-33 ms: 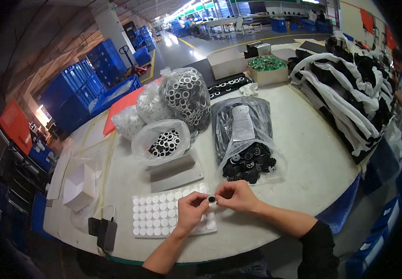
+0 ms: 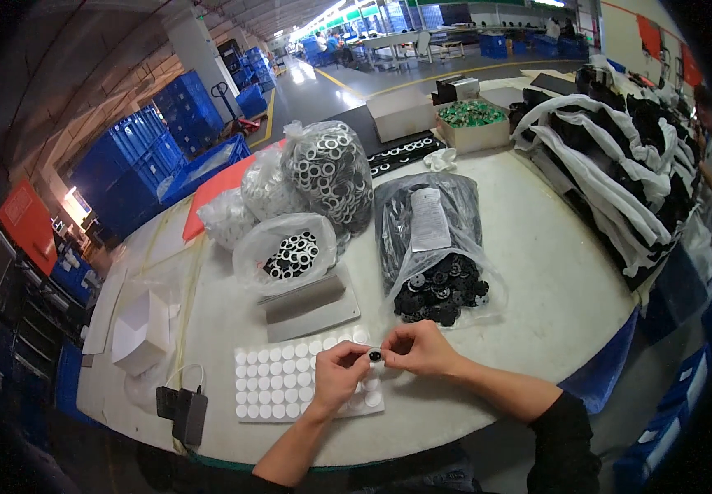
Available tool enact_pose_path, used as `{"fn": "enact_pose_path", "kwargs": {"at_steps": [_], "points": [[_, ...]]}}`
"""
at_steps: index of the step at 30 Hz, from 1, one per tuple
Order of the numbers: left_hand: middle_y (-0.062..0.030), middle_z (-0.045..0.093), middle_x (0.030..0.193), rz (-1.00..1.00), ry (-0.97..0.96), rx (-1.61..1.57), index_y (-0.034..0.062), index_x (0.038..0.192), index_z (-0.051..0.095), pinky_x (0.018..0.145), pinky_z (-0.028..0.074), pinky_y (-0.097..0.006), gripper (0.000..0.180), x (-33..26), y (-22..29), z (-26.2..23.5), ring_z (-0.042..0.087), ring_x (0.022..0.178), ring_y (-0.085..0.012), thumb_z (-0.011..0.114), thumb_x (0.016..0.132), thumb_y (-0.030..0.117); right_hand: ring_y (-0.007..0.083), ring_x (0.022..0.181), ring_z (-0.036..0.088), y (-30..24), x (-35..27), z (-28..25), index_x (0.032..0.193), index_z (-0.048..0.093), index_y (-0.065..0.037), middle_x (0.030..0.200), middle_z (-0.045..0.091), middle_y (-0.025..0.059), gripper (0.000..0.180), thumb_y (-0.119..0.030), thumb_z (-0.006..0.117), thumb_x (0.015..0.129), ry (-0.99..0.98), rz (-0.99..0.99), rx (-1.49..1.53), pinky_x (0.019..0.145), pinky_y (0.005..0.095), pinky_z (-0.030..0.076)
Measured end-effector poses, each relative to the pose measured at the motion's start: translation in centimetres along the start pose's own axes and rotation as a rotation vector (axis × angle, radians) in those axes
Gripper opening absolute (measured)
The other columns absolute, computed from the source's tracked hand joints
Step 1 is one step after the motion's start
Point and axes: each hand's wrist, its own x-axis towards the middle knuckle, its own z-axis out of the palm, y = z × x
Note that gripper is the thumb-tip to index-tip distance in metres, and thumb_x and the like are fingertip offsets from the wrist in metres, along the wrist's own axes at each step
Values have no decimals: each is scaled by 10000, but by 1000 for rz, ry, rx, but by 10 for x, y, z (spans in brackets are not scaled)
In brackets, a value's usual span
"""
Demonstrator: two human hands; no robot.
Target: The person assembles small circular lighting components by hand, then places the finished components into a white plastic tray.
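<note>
Between my two hands is a small round black part with a pale rim (image 2: 375, 356). My left hand (image 2: 338, 375) pinches its left edge with thumb and forefinger. My right hand (image 2: 422, 348) pinches it from the right, other fingers curled. Both hands hover over the right part of a flat sheet (image 2: 239, 416) carrying rows of white round discs (image 2: 276, 382); the left hand hides some of them. Just beyond my right hand, black toothed discs (image 2: 443, 288) spill from the mouth of a clear plastic bag (image 2: 389, 210).
Behind the sheet stand a grey angled metal plate (image 2: 315, 306) and an open bag of black-and-white rings (image 2: 294, 253). Farther back are a tall bag of rings (image 2: 328, 173) and a box of green parts (image 2: 473, 114). A black adapter (image 2: 190, 417) lies at front left; black-and-white bundles (image 2: 611, 165) are heaped at right.
The small round part has tilted slightly between my fingers, its dark face now looking glossier. Both hands stay in nearly the same place.
</note>
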Motion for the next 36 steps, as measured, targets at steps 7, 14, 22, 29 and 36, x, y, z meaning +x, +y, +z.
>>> {"fn": "enact_pose_path", "kwargs": {"at_steps": [7,14,22,29,36], "points": [[-56,657,814,-35,-53,-127,-35,931,654,623,489,-218,140,3,8,3,589,693,-88,608,868,82,88,648,609,4,1,-1,823,649,40,712,653,51,144,-103,651,810,-262,151,170,605,231,492],[-71,657,798,-32,-25,-180,-38,911,648,635,509,-230,115,0,5,0,611,677,-110,643,836,50,92,631,615,7,-5,4,834,645,41,715,662,63,140,-94,610,842,-121,39,6,580,226,496],[-41,647,764,168,-44,132,-33,852,637,597,470,-213,87,-2,-1,-1,585,645,-80,653,804,37,146,546,603,10,-5,3,817,643,-9,657,639,89,176,-158,562,865,-130,-114,-234,519,290,469],[-48,656,802,-24,-160,-120,-16,902,638,605,498,-212,97,0,4,-5,615,678,-90,649,833,51,384,621,563,-7,-4,-1,754,572,-51,650,566,174,249,-264,540,880,-137,-311,-401,562,446,443],[-48,625,803,120,195,-263,3,890,598,645,477,-230,53,10,21,-36,576,697,-104,610,841,21,282,607,602,-14,-2,-86,707,630,-61,651,616,104,200,-243,696,756,104,-32,-783,563,377,475]]}}
